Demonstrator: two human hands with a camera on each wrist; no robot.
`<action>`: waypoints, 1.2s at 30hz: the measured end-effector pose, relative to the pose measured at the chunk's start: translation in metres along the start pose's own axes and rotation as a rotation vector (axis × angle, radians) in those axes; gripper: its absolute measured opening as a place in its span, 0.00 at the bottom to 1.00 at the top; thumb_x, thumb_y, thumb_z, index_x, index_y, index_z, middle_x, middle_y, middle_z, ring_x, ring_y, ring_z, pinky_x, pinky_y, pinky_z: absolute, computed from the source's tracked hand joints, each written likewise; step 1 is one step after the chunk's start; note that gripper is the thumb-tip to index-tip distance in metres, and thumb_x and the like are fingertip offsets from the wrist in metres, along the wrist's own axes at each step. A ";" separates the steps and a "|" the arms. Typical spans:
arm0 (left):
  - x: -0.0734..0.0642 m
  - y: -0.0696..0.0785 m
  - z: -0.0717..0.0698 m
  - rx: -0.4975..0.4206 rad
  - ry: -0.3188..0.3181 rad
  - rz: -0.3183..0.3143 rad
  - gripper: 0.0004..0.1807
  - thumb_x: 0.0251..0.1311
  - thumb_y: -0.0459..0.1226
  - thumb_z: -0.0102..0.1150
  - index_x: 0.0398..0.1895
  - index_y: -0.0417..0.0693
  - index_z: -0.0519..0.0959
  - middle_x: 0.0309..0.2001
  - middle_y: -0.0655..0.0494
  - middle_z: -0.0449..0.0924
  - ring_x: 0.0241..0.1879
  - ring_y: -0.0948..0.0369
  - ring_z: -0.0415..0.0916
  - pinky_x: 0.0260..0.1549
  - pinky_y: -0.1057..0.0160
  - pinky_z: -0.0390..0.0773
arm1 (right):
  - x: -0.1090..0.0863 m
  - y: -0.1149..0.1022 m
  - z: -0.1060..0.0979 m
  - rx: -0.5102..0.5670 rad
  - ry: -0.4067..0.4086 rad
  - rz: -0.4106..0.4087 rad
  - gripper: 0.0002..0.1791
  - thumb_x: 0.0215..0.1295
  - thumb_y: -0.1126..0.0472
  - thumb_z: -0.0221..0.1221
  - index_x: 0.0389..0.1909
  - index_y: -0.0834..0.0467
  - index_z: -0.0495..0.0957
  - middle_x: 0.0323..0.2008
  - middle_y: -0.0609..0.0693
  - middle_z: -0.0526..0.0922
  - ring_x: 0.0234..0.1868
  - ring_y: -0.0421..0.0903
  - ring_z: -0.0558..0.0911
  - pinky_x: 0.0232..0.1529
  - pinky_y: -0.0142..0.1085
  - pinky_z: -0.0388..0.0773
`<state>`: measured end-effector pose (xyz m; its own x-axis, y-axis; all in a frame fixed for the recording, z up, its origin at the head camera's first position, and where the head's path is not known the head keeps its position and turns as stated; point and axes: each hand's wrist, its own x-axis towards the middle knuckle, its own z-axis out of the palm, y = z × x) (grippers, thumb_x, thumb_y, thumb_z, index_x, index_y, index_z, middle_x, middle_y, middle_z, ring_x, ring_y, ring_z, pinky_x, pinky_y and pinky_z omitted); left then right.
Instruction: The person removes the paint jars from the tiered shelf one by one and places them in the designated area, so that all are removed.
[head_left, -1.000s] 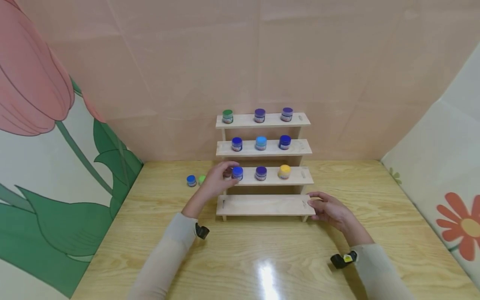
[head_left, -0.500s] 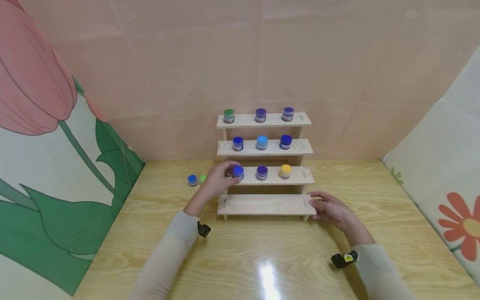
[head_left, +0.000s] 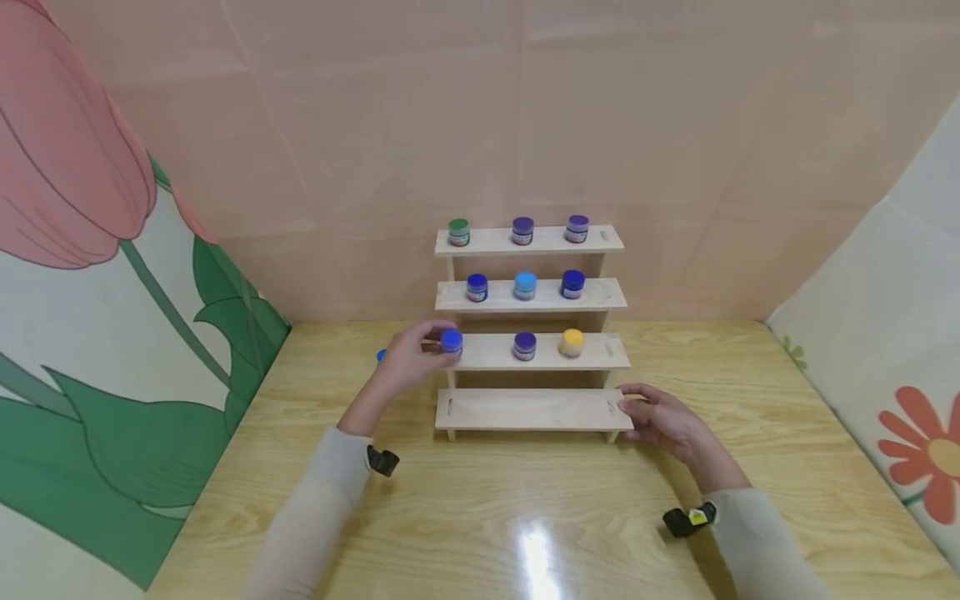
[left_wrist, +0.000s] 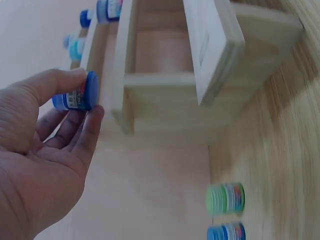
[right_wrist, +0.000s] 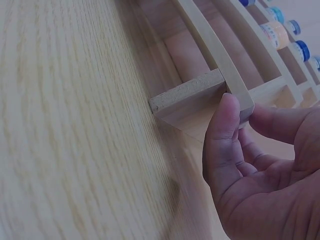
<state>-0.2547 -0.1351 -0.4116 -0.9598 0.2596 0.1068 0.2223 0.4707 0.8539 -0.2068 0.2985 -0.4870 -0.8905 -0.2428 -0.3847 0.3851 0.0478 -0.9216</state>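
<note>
In the head view my left hand (head_left: 414,358) pinches a small blue paint jar (head_left: 452,342) between thumb and fingers, at the left end of the second shelf board from the bottom. The left wrist view shows the same blue jar (left_wrist: 77,95) tipped sideways in that camera, its label partly hidden by the thumb. My right hand (head_left: 663,421) grips the right end of the lowest board of the wooden stepped rack (head_left: 532,410). In the right wrist view, thumb and fingers pinch that board's corner (right_wrist: 240,97).
On the held jar's tier stand a dark purple jar (head_left: 524,346) and a yellow jar (head_left: 572,343). Upper tiers carry several more, including a green-lidded jar (head_left: 459,232) and a light blue jar (head_left: 525,286). Left of the rack, a light green jar (left_wrist: 225,198) and another blue jar (left_wrist: 226,232) sit on the table.
My left hand has moved left with the blue jar, from farther in on the board to its left end. It now covers the green jar on the table. The right hand keeps its grip.
</note>
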 end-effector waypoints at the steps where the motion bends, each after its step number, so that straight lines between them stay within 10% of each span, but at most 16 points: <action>1: -0.001 -0.002 -0.004 0.004 0.000 0.014 0.25 0.60 0.36 0.71 0.61 0.47 0.78 0.56 0.49 0.80 0.57 0.50 0.79 0.58 0.53 0.80 | 0.000 0.000 0.000 -0.001 0.001 -0.001 0.21 0.76 0.61 0.56 0.65 0.58 0.65 0.40 0.46 0.82 0.37 0.40 0.83 0.36 0.34 0.85; 7: -0.009 -0.019 -0.026 0.025 0.005 0.065 0.23 0.61 0.33 0.70 0.60 0.44 0.77 0.57 0.45 0.80 0.58 0.47 0.78 0.58 0.53 0.80 | 0.001 0.000 -0.001 -0.009 0.005 -0.004 0.24 0.75 0.60 0.58 0.67 0.59 0.64 0.41 0.46 0.82 0.38 0.41 0.83 0.36 0.34 0.85; 36: -0.025 -0.118 -0.093 0.135 0.037 -0.174 0.26 0.65 0.37 0.67 0.64 0.42 0.74 0.61 0.41 0.78 0.63 0.43 0.73 0.62 0.43 0.73 | 0.003 0.001 0.000 -0.031 0.011 0.010 0.26 0.75 0.59 0.58 0.68 0.60 0.62 0.42 0.46 0.81 0.38 0.41 0.83 0.37 0.35 0.85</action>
<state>-0.2724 -0.2753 -0.4678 -0.9907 0.1349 -0.0152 0.0716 0.6146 0.7856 -0.2096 0.2981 -0.4890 -0.8891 -0.2319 -0.3947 0.3869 0.0801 -0.9186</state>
